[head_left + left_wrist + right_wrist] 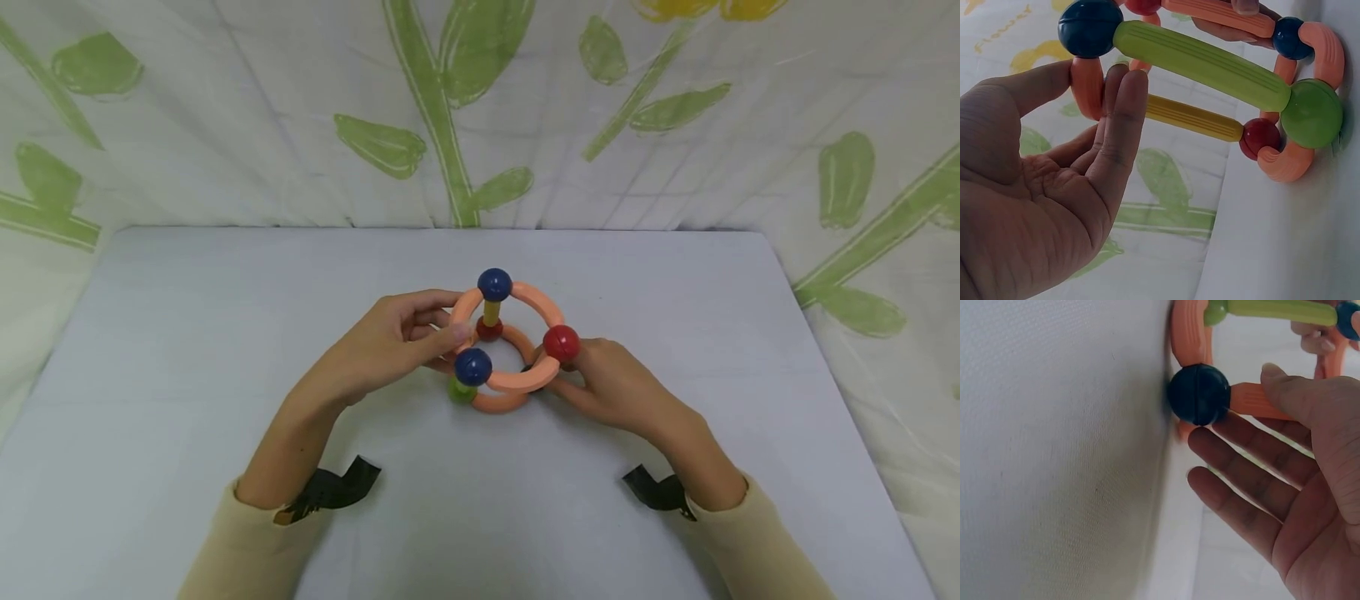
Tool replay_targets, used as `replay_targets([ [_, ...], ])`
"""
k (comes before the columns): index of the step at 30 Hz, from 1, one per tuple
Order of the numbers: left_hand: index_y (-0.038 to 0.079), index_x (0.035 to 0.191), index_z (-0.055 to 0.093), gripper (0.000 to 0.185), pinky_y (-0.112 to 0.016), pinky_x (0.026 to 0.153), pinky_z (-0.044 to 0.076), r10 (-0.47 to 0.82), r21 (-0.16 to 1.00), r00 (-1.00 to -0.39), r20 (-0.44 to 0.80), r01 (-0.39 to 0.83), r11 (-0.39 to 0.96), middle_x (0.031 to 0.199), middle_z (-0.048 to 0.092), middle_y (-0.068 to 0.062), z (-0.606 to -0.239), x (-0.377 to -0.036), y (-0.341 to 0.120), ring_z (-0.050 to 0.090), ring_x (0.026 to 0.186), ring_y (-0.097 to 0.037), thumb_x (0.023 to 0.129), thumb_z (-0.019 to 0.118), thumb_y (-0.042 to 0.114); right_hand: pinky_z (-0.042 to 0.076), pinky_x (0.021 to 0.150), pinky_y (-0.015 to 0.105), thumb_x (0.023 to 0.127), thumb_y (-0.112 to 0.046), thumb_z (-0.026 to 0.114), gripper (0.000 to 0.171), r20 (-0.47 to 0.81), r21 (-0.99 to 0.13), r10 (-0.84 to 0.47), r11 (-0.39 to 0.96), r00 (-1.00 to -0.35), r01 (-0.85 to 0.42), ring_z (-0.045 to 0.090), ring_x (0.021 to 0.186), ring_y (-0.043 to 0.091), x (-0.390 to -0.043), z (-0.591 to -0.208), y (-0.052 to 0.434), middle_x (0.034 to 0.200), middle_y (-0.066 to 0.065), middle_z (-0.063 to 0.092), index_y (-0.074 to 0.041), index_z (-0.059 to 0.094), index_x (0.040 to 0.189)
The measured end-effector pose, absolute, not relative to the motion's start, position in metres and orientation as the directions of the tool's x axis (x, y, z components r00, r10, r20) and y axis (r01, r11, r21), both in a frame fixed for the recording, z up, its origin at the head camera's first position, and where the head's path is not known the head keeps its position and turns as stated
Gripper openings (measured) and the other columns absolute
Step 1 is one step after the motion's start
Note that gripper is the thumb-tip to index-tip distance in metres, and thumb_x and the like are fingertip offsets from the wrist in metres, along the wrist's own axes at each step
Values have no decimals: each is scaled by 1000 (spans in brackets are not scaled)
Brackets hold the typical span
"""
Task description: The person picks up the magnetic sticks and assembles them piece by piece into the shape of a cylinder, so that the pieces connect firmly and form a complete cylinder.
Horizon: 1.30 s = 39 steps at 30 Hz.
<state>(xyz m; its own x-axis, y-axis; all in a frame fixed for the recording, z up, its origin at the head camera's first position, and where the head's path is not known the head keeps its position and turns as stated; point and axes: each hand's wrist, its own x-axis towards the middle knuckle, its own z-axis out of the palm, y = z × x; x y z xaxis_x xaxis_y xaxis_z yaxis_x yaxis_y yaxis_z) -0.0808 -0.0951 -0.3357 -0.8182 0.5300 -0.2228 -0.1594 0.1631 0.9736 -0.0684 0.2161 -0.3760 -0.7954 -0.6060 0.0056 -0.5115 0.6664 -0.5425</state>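
Note:
A frame of magnetic sticks and balls stands on the table, two orange rings one above the other. My left hand (390, 342) pinches a curved orange stick (1087, 87) of the upper ring between thumb and fingers. The upper ring carries two blue balls (495, 285) and a red ball (561, 342). A green stick (1200, 65), a yellow stick (1194, 119) and a straight orange stick (1254, 400) join the rings. My right hand (618, 383) holds that orange stick, fingertips beside the lower dark blue ball (1199, 394). Below are a green ball (1312, 112) and a red ball (1260, 139).
The white table (187, 333) extends around the frame. Behind it hangs a white cloth (262, 125) printed with green leaves. Black straps (337, 487) show at both cuffs.

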Motion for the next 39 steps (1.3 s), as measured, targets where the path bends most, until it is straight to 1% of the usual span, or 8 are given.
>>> replay_targets([
  [7,14,156,51,53,-41,91,64,530,976,-820,-214,-156,153,120,72,-17,-338,-82,-97,81,99,-27,106,66,26,64,88,42,96,-18,79,21,19,-507,-593,688,-805,-519,79,98,20,-66,-376,214,103,1,81,-13,74,116],
  [12,16,157,51,54,-38,90,64,525,974,-825,-212,-136,180,122,76,-14,-339,-81,-97,81,100,-25,106,67,29,64,88,43,96,-17,79,21,18,-501,-587,695,-810,-515,79,98,20,-64,-376,213,103,2,81,-13,73,116],
  [18,17,157,51,54,-37,90,64,518,975,-831,-205,-126,183,122,78,-15,-338,-80,-98,81,100,-25,107,65,28,63,84,41,97,-17,77,17,14,-493,-576,707,-817,-507,76,90,15,-63,-375,209,97,-1,79,-15,74,114],
  [25,16,158,50,53,-37,90,64,522,977,-830,-196,-120,176,125,77,-15,-337,-83,-99,80,101,-24,108,64,27,64,83,40,96,-17,77,16,12,-478,-569,719,-822,-505,76,90,16,-64,-375,206,96,0,79,-15,74,111],
  [27,16,157,50,52,-38,90,64,525,978,-829,-192,-114,177,124,77,-15,-337,-83,-99,80,101,-25,108,63,27,63,84,40,97,-19,77,16,2,-485,-569,718,-822,-498,76,92,16,-65,-375,207,98,0,79,-15,74,112],
  [32,15,157,51,52,-39,90,64,526,974,-829,-192,-93,209,118,75,-14,-339,-84,-98,79,99,-25,108,63,29,63,89,40,96,-23,80,21,-14,-519,-571,706,-821,-482,77,101,15,-67,-375,211,105,-4,79,-19,74,116],
  [36,15,156,52,51,-38,89,64,517,965,-833,-200,-76,251,111,75,-13,-339,-84,-98,78,98,-23,109,61,34,59,78,32,94,-29,82,32,-37,-532,-573,705,-819,-469,70,87,14,-68,-375,214,95,-6,74,-17,70,121],
  [39,16,154,54,49,-39,90,64,510,960,-837,-199,-62,273,109,75,-11,-339,-84,-101,76,99,-23,110,58,37,58,78,33,92,-30,85,39,-63,-518,-571,720,-818,-463,70,88,15,-68,-374,217,98,-6,75,-18,68,125],
])
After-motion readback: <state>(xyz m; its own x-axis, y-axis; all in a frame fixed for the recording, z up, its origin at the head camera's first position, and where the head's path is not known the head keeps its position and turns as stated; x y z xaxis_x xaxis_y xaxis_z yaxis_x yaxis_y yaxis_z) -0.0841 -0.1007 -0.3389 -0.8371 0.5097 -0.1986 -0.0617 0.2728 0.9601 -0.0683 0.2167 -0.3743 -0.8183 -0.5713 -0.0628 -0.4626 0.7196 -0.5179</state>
